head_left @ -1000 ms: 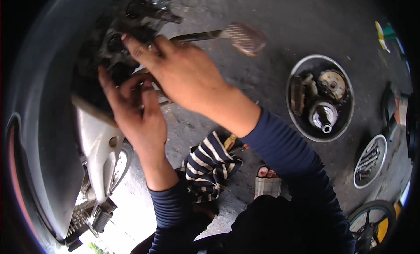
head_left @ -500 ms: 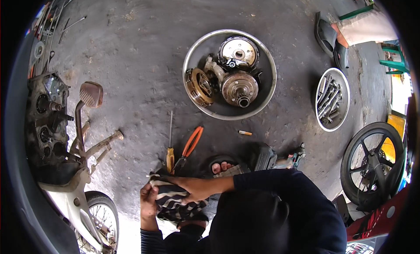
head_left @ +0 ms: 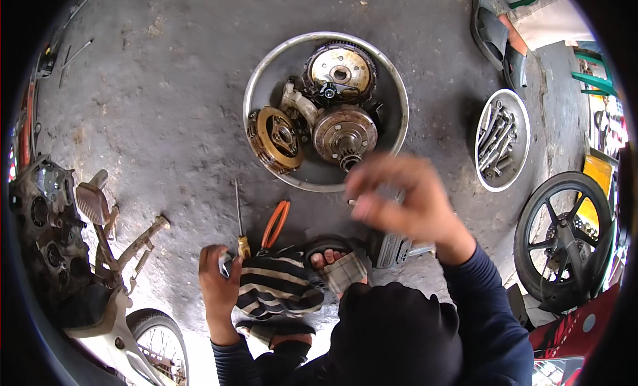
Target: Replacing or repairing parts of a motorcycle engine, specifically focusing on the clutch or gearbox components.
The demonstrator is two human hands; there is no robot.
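My left hand [head_left: 219, 279] is closed around a small shiny, dark piece [head_left: 227, 263], mostly hidden by the fingers. Beside it a black-and-cream striped cloth [head_left: 279, 283] lies bunched near my feet. My right hand [head_left: 407, 198], blurred by motion, is raised over the near rim of the round metal basin [head_left: 251, 97]; its thumb and fingers stand apart. A small whitish stub [head_left: 352, 202] shows by the thumb; I cannot tell whether it is touched. In the basin sit a clutch drum [head_left: 345, 134], a geared clutch housing [head_left: 342, 72] and a brass-coloured clutch plate assembly [head_left: 278, 138].
A yellow-handled screwdriver [head_left: 240, 226] and orange-handled pliers [head_left: 276, 223] lie ahead of the cloth. To the right are a bowl of sockets and wrenches [head_left: 498, 143] and a black wheel [head_left: 563, 236]. A motorcycle engine [head_left: 50, 220] stands left; another person's sandalled foot [head_left: 493, 37] is far right.
My right hand has left the striped cloth and moved forward and right to the basin's near edge. My left hand has come off the cloth, now showing a small piece. The view has shifted.
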